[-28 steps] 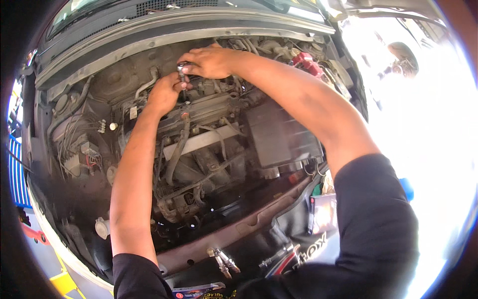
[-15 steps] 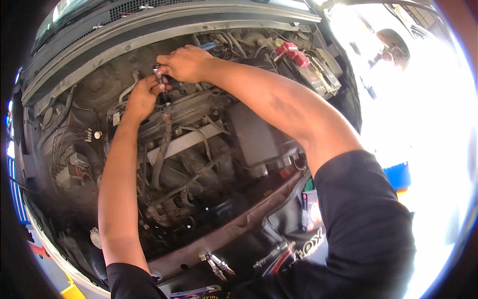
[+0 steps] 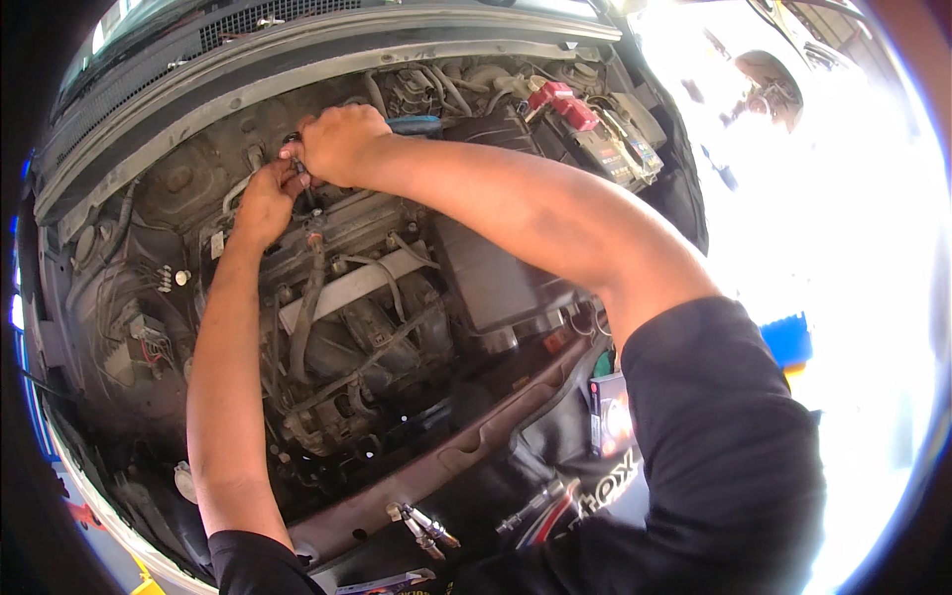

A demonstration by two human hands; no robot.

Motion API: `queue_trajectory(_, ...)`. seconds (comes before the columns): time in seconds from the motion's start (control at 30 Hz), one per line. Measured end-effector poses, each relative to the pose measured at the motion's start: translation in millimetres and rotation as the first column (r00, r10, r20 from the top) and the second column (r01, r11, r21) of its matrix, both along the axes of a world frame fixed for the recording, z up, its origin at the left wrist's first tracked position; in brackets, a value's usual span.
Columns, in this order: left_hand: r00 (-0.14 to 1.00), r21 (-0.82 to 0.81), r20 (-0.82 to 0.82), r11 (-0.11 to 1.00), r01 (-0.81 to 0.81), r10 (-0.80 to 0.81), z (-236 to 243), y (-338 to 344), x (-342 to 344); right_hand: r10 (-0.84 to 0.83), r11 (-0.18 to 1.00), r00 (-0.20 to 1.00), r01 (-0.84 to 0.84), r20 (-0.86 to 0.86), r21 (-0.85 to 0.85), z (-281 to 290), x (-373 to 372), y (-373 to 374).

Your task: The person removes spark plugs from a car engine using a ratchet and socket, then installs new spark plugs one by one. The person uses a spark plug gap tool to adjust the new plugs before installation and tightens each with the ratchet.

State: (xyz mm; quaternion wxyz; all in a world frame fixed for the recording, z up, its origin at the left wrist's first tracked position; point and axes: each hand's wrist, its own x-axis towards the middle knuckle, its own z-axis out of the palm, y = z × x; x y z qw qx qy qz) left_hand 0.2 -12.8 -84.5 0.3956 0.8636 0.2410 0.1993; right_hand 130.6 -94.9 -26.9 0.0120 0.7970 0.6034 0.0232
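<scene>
A: Where are the person's two hands?
B: Both are in the upper left of the frame, close together over the dusty grey and black metal engine [image 3: 372, 337].
A: What is the right hand [image 3: 342, 144] doing?
B: Its fingers are bent in tight over the top of a thin, dark metal tool [image 3: 303, 177]. Most of that top is hidden under the hand.
A: And the left hand [image 3: 263, 208]?
B: It is just below and to the left. Its fingertips are pinched together around the thin part of the tool.
A: Where does the tool point?
B: Down at the engine. I can't tell if its low end touches anything.
A: What is near the right hand?
B: A long blue thing [image 3: 415, 125], just to its right, partly hidden. Farther right, in the upper right, a shiny red plastic cover [image 3: 563, 104] sits on the battery.
A: What's in the middle?
B: A big flat black plastic box [image 3: 501, 263], under the right arm.
A: And at the bottom?
B: Two small silver and white spark plugs [image 3: 424, 528] lie side by side.
</scene>
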Motion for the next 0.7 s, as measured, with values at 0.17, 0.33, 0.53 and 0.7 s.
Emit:
queue_trajectory(0.17,0.987,-0.180,0.122,0.976,0.126,-0.105,-11.7,9.1,4.0,0.316,0.947,0.940,-0.304,0.131,-0.105,23.0,40.2,-8.4)
queue_trajectory(0.33,0.982,-0.180,0.128,0.970,0.163,-0.141,-18.2,14.2,7.0,0.325,0.943,0.945,-0.321,0.036,-0.085,14.4,54.1,-2.3)
queue_trajectory(0.53,0.978,-0.195,0.133,0.963,0.186,-0.162,-21.5,16.3,5.4,0.354,0.934,0.935,-0.352,0.026,-0.055,2.8,54.3,1.6)
queue_trajectory(0.7,0.980,-0.195,0.112,0.963,0.186,-0.167,-23.6,16.1,7.1,0.420,0.907,0.901,-0.419,0.112,-0.031,-2.4,79.6,11.5)
